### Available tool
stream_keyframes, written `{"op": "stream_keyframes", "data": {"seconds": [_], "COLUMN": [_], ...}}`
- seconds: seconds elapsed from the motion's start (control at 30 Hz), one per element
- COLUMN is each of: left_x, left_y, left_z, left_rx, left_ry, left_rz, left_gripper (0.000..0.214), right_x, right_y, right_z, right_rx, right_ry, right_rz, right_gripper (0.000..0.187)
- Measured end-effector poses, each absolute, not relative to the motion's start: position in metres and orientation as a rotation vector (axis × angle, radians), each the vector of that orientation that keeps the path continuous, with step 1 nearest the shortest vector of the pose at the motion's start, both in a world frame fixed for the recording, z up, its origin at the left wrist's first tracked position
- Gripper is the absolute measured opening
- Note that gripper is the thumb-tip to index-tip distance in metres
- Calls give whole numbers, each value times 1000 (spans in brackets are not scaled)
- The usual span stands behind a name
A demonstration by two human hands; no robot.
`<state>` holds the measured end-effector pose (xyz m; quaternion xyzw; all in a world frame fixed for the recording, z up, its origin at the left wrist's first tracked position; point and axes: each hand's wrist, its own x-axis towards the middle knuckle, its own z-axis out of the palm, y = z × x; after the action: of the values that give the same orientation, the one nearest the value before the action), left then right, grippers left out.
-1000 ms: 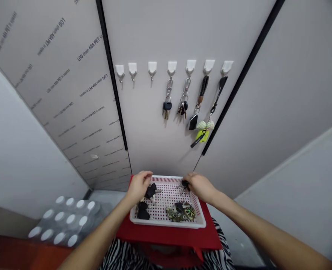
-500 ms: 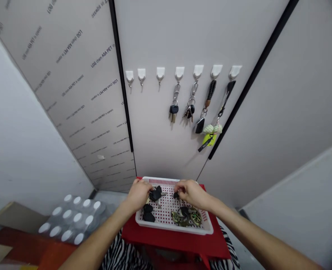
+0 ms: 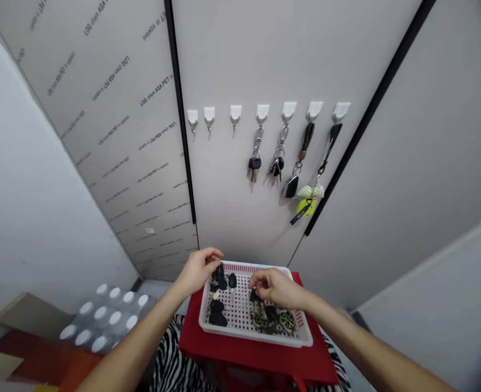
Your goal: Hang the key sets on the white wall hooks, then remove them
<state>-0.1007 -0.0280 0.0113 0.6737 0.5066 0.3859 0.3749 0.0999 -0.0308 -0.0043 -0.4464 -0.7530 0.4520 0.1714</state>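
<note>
My left hand (image 3: 197,268) is over the back left corner of a white basket (image 3: 248,338), thumb and fingers closed at the top of a bunch of black-headed keys (image 3: 222,283). Part of the bunch is behind the fingertips. Lower on that side of the basket are more black key heads or fobs (image 3: 218,318). My right hand (image 3: 277,288) pinches a black-headed key (image 3: 253,295) above the basket's middle; its upper end is hidden by the fingers. Below this hand, a greenish-bronze keychain with a wheel shape (image 3: 286,322) rests near another black piece (image 3: 270,313).
The basket stands on a red stool (image 3: 240,356) before a pale cabinet door (image 3: 232,218). A row of white hooks (image 3: 262,113) is on the door; several carry keys, including one with a yellow-green pouch (image 3: 306,207). Bottles with white caps (image 3: 100,312) stand at lower left.
My left hand has risen and its keys have swung upright, toward the back left corner. My right hand still pinches its key in nearly the same place. The view has tilted slightly.
</note>
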Motion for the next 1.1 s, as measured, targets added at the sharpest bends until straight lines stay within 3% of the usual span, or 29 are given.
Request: {"op": "stream_keyframes", "data": {"seconds": [0.6,0.8,1.1], "left_x": [-68,-64,-58], "left_y": [-20,-11,6], "left_z": [14,15,26], "left_rx": [1414,1411,1347], "left_ry": [1002,1052,977], "left_rz": [1075,1122,1175], "left_gripper": [14,15,18], "right_x": [73,72,70], "right_y": [-26,-21,15], "right_z": [4,8,55], "right_rx": [-1031,-1141,-1149], "right_ry": [-1812,-1733,-1595], "right_rz": [1147,1065,1014], "right_gripper": [19,22,21]}}
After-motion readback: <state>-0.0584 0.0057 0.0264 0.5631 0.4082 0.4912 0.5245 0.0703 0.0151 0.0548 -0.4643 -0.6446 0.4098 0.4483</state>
